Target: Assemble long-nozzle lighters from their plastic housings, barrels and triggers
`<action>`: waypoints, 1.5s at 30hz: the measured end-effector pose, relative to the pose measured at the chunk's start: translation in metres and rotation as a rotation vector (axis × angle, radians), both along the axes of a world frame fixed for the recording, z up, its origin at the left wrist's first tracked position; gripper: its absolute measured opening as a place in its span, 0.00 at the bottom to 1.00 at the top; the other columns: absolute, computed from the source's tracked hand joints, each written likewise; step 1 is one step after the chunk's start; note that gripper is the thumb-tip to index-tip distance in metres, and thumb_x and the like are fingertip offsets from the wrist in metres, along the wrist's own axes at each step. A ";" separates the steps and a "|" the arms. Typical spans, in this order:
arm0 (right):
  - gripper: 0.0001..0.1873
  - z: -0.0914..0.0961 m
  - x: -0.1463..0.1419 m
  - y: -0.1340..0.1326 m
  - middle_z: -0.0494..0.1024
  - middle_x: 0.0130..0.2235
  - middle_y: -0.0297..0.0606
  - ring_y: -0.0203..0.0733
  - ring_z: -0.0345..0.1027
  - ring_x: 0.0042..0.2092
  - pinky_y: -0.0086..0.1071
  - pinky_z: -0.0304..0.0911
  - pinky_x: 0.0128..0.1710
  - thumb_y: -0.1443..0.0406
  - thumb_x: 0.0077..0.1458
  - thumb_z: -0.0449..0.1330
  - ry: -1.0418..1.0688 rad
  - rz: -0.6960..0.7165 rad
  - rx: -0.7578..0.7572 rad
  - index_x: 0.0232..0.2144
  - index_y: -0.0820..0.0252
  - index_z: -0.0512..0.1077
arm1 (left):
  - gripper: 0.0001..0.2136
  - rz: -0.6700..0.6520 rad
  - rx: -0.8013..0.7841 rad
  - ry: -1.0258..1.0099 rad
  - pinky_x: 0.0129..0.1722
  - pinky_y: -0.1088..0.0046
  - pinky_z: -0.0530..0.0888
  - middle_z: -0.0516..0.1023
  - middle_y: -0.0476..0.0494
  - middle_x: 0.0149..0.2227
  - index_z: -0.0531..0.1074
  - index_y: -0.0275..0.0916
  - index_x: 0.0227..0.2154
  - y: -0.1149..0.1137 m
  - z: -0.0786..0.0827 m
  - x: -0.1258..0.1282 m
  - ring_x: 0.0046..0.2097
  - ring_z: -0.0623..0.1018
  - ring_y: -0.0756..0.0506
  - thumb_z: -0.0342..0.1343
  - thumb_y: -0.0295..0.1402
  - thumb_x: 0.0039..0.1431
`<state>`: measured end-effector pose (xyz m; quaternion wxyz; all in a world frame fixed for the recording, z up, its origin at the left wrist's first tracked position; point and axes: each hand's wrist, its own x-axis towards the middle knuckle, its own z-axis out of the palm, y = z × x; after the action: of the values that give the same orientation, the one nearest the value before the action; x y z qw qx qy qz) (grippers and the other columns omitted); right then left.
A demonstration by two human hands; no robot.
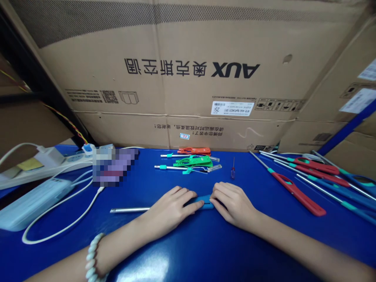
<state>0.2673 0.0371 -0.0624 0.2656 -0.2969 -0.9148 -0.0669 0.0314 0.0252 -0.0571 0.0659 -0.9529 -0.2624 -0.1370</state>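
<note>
A bead bracelet [92, 258] circles the left wrist at the near edge of the blue table [188, 250]. Both forearms reach forward over the table top. The left hand [170, 209] lies palm down with its fingers curled over a blue handle [202, 202], and the right hand [232, 203] presses its fingertips on the same handle from the other side; the 2 hands almost meet above it. The handle belongs to 1 tool whose metal rod [129, 210] sticks out to the left, flat on the table, near the middle of the table and just in front of the person.

To the left, 1 white cable [61, 227] loops across the blue surface, beside 1 pale blue box [32, 203] and 1 white power strip [44, 164] with a plug in it. A blurred patch [113, 166] hides whatever sits next to the strip.

Beyond the hands lies a small group of like tools: 1 with a green handle [194, 161], 1 with an orange handle [194, 150], and 2 thin rods with teal collars showing beside them. 1 small red screwdriver [233, 168] lies just to the right of that group.

On the right side, long tools lie in a fan, touching or crossing one another. 3 red handles [299, 194] can be counted, and at least 2 blue handles [357, 180] at the far right edge, though their exact number is hard to tell where they overlap.

At the back, 1 large cardboard box [188, 78] stands along the table edge, its print upside down, with more cardboard boxes at the right.
</note>
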 end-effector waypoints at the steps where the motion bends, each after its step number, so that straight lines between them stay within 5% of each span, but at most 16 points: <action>1: 0.13 0.000 0.000 0.000 0.70 0.29 0.38 0.39 0.59 0.30 0.32 0.53 0.31 0.69 0.63 0.48 -0.026 0.006 0.036 0.28 0.61 0.68 | 0.14 -0.002 0.007 0.009 0.43 0.65 0.69 0.71 0.40 0.46 0.65 0.41 0.54 0.000 0.000 0.000 0.45 0.72 0.42 0.45 0.31 0.68; 9: 0.12 0.008 0.004 0.002 0.69 0.31 0.38 0.41 0.55 0.32 0.34 0.48 0.31 0.69 0.63 0.48 -0.266 0.060 0.180 0.28 0.60 0.67 | 0.15 -0.036 0.042 0.052 0.43 0.65 0.70 0.71 0.39 0.46 0.63 0.39 0.55 -0.007 0.000 0.003 0.44 0.71 0.42 0.46 0.27 0.67; 25: 0.23 0.006 0.001 0.007 0.70 0.23 0.33 0.39 0.59 0.28 0.31 0.52 0.32 0.55 0.65 0.47 -0.278 0.092 -0.174 0.22 0.59 0.65 | 0.15 -0.093 0.064 0.048 0.42 0.66 0.69 0.72 0.38 0.46 0.64 0.39 0.55 -0.008 0.001 0.004 0.42 0.71 0.43 0.44 0.26 0.67; 28: 0.21 0.013 0.006 0.011 0.71 0.25 0.34 0.39 0.62 0.29 0.31 0.54 0.31 0.55 0.65 0.48 -0.238 -0.006 -0.180 0.24 0.59 0.66 | 0.14 -0.061 0.016 0.018 0.42 0.66 0.69 0.71 0.40 0.47 0.65 0.40 0.53 -0.005 0.002 0.004 0.44 0.71 0.43 0.45 0.29 0.68; 32: 0.10 0.025 0.027 0.024 0.74 0.35 0.42 0.45 0.65 0.38 0.35 0.59 0.40 0.69 0.64 0.48 -0.201 -0.336 -0.047 0.35 0.63 0.69 | 0.13 -0.022 -0.040 -0.010 0.43 0.66 0.68 0.71 0.41 0.46 0.65 0.42 0.53 -0.001 0.006 0.001 0.45 0.71 0.43 0.45 0.31 0.68; 36: 0.19 0.029 0.045 0.036 0.71 0.48 0.50 0.50 0.66 0.44 0.37 0.63 0.39 0.82 0.51 0.50 -0.434 -0.496 -0.106 0.43 0.66 0.69 | 0.13 0.011 -0.093 -0.024 0.43 0.66 0.68 0.71 0.41 0.45 0.66 0.42 0.52 0.001 0.012 -0.003 0.45 0.71 0.43 0.45 0.30 0.67; 41: 0.11 0.028 0.037 0.027 0.73 0.42 0.44 0.46 0.69 0.41 0.35 0.64 0.38 0.77 0.55 0.52 -0.474 -0.373 -0.218 0.37 0.62 0.70 | 0.13 0.006 -0.120 -0.040 0.43 0.67 0.68 0.70 0.42 0.45 0.66 0.42 0.52 0.001 0.013 -0.004 0.44 0.71 0.44 0.45 0.30 0.67; 45: 0.04 0.037 0.024 0.010 0.73 0.38 0.38 0.40 0.68 0.37 0.33 0.64 0.37 0.71 0.59 0.54 -0.143 -0.134 -0.510 0.36 0.59 0.66 | 0.12 0.011 -0.126 -0.037 0.43 0.67 0.68 0.70 0.42 0.44 0.66 0.42 0.51 0.000 0.014 -0.004 0.44 0.71 0.44 0.44 0.30 0.67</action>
<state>0.2911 0.0469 -0.0257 0.1123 -0.4087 -0.8968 0.1273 0.0278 0.0256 -0.0428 0.0015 -0.9511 -0.2768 -0.1374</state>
